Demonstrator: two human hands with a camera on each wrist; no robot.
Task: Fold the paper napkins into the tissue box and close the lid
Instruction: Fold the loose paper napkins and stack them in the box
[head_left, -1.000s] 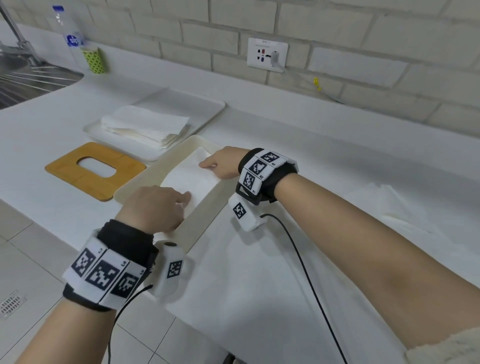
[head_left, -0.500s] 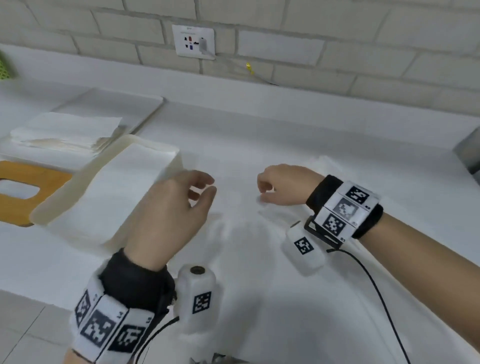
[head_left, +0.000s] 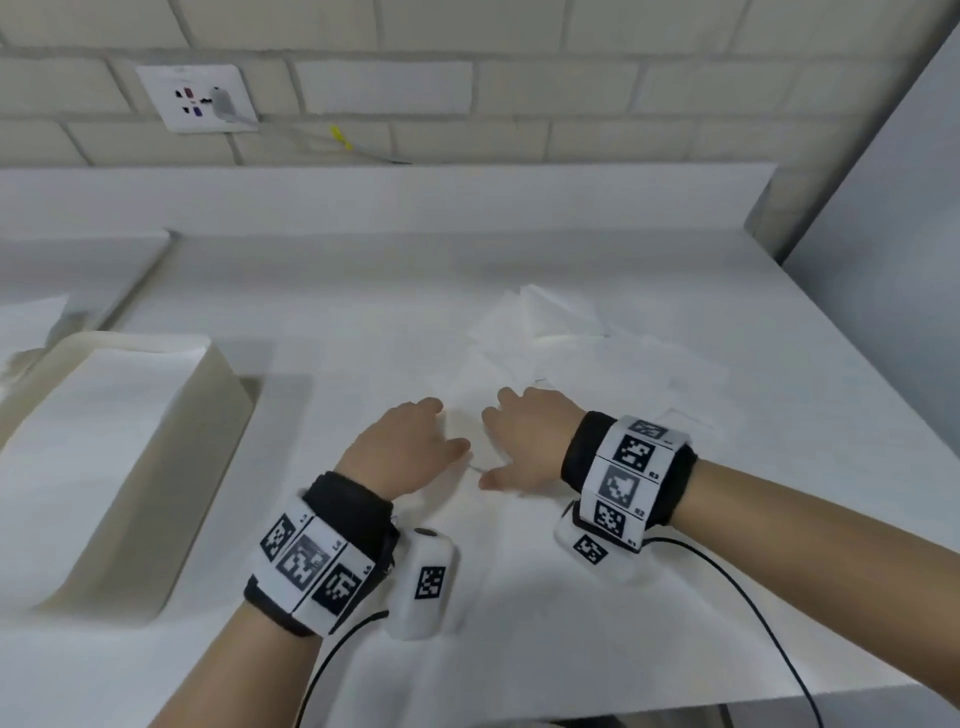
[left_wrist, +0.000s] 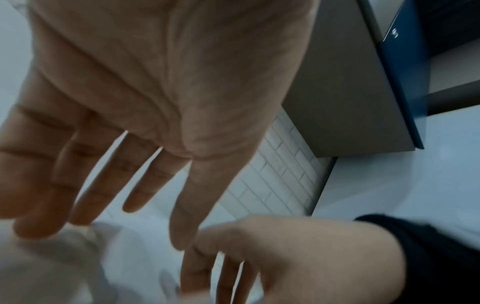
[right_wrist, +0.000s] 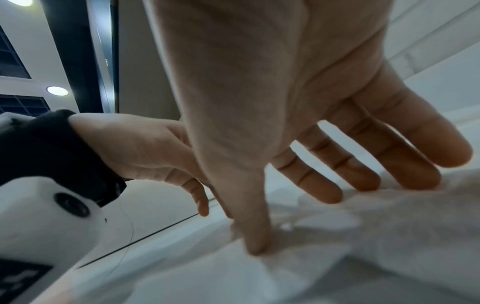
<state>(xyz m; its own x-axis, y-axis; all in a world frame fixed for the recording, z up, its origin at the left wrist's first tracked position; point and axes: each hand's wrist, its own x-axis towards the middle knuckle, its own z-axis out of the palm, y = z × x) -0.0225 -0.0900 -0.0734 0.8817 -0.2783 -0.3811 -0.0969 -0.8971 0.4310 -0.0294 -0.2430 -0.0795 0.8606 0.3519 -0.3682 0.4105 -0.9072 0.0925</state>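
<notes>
The cream tissue box stands open at the left of the white counter with flat white napkins inside. Loose white napkins lie spread on the counter at centre right. Both hands hover side by side, palms down, over the near edge of that pile. My left hand has straight, spread fingers just above the paper. My right hand is also spread, its fingers extended and its thumb tip touching a napkin. Neither hand holds anything.
A white tray with another napkin stack sits at the far left edge. A wall socket is on the brick wall behind. A grey cabinet side bounds the counter at the right. Wrist cables trail off the front edge.
Both hands left the tissue box and moved right to the loose napkin pile. The head view swung right, so the wooden lid is out of frame. The right hand's curled fingers have spread.
</notes>
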